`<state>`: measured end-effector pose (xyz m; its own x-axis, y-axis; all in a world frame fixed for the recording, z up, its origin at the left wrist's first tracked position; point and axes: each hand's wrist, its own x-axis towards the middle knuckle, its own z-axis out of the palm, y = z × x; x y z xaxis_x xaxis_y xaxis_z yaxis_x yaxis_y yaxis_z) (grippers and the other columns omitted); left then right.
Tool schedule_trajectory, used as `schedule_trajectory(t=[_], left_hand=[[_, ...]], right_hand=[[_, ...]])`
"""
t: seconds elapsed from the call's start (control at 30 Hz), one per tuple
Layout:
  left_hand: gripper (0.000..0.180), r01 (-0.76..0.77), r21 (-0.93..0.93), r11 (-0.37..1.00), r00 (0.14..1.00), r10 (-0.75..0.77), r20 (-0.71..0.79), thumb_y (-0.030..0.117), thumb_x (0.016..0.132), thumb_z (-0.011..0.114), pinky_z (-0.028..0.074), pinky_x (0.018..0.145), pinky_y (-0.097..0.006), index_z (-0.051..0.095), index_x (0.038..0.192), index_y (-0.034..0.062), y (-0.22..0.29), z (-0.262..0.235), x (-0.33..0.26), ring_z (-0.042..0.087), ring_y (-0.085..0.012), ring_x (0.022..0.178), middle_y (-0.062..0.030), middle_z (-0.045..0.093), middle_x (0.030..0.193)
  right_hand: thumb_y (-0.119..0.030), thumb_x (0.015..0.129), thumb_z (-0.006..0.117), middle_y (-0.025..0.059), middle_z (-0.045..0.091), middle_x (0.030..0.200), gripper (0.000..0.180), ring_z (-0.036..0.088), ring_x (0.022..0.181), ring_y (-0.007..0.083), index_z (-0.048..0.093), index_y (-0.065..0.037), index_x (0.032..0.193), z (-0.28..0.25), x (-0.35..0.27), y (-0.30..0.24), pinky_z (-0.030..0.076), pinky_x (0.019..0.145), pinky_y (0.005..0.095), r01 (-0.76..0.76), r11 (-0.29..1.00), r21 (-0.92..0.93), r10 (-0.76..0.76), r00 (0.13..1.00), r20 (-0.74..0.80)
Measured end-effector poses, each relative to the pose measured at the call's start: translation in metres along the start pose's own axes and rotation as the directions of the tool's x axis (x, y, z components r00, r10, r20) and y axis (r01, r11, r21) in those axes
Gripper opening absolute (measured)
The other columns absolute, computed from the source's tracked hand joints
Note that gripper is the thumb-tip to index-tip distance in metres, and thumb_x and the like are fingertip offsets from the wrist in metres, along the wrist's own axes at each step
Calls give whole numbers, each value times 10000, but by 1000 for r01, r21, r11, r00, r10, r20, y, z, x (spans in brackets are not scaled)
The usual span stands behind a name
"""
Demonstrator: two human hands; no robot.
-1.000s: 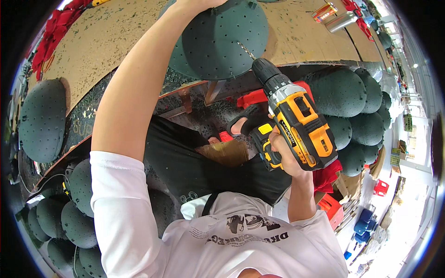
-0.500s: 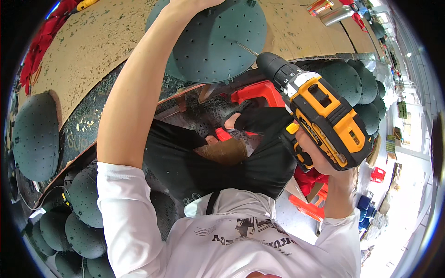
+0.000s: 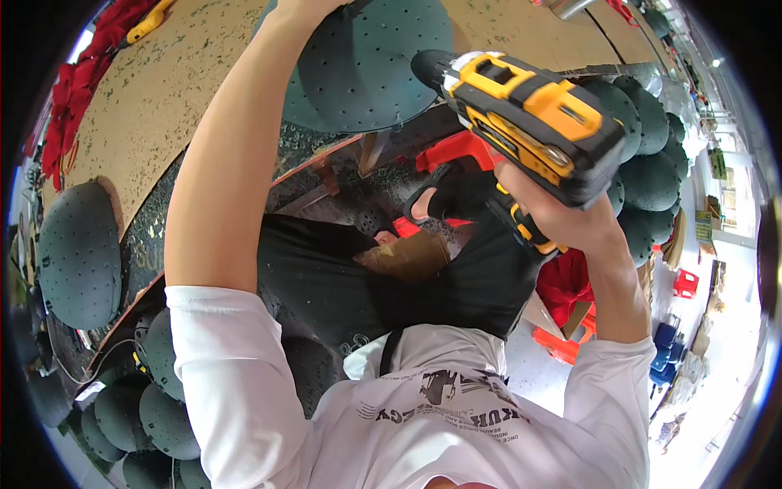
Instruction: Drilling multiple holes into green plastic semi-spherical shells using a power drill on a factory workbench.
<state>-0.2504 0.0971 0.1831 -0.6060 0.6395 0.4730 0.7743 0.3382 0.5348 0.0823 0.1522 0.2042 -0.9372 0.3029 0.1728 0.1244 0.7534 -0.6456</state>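
Note:
My right hand [image 3: 554, 208] is closed round the handle of a yellow and black cordless drill [image 3: 521, 106]. The drill's black chuck points left at a dark green, dome-shaped piece [image 3: 366, 73] dotted with small holes. Only a short stretch of the bit shows, by the piece's right side; how deep it sits I cannot tell. At the top edge my left hand [image 3: 314, 6] is at the far left part of the piece, its fingers mostly cut off by the picture's rim.
The piece lies on a cardboard-covered bench [image 3: 187, 81] strewn with green shavings. Another holed dome [image 3: 80, 253] leans at the left bench edge. More domes are stacked lower left [image 3: 167, 416] and at right [image 3: 652, 179]. Red cloth [image 3: 81, 90] lies far left; a red stool [image 3: 456, 155] stands below.
The drill has swung up and to the left with my right hand, its chuck now closer to the dome. The whole view has shifted slightly. My left hand stays at the dome.

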Motion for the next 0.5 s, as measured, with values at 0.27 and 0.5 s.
schedule_trajectory(t=[0.27,0.5], left_hand=[[279,-3,-21,1000,998,1,-57,235,914,613,541,826,-376,749,986,2,1,0,-1,709,-310,889,-169,742,942],[266,-326,108,939,913,342,-222,183,964,542,396,1072,-458,716,1003,-13,12,5,-44,567,-382,1206,-185,672,1203]], right_hand=[[-27,847,640,60,575,782,331,528,634,127,583,81,1154,-25,-60,-8,453,608,267,-88,925,371,137,984,-110],[5,815,547,39,466,626,355,468,506,123,524,78,1161,-15,-116,48,410,503,267,-194,346,918,551,834,-31]])
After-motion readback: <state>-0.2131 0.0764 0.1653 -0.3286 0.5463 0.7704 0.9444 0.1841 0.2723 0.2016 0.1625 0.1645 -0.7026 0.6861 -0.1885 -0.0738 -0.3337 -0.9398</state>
